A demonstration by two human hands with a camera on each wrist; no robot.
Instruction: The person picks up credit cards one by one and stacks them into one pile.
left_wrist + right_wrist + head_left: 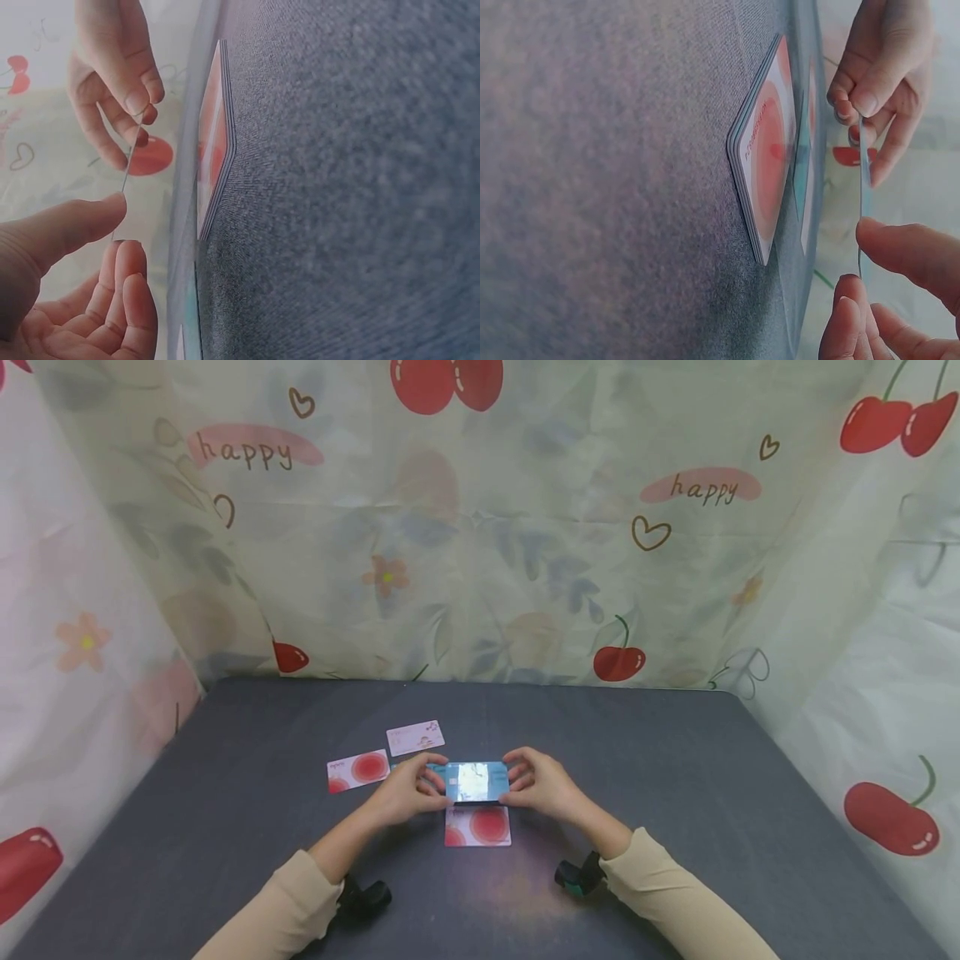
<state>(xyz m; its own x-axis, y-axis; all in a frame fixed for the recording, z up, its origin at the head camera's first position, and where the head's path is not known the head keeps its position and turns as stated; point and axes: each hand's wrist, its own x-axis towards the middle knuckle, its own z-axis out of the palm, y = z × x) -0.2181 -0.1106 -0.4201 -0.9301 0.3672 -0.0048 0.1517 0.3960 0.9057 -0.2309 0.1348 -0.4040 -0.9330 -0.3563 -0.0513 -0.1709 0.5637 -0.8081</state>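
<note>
The blue card (477, 782), likely light, stiff and slick, suits the narrow grip of left hand (408, 789) and right hand (546, 787) pinching its short ends.

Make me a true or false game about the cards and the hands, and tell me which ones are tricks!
1. The left hand and the right hand hold a blue card above the grey table. True.
2. The pale pink card lies on top of the stack of cards. False: it lies on the table, apart from the stack of cards.
3. The stack of cards has a red circle design on top. True.
4. The stack of cards has toppled and spread out. False: its cards lie neatly on one another.
5. The cloth at the back has the word "happy" on it. True.
6. The right hand is pressed flat on the table. False: it pinches the blue card's edge.
</note>
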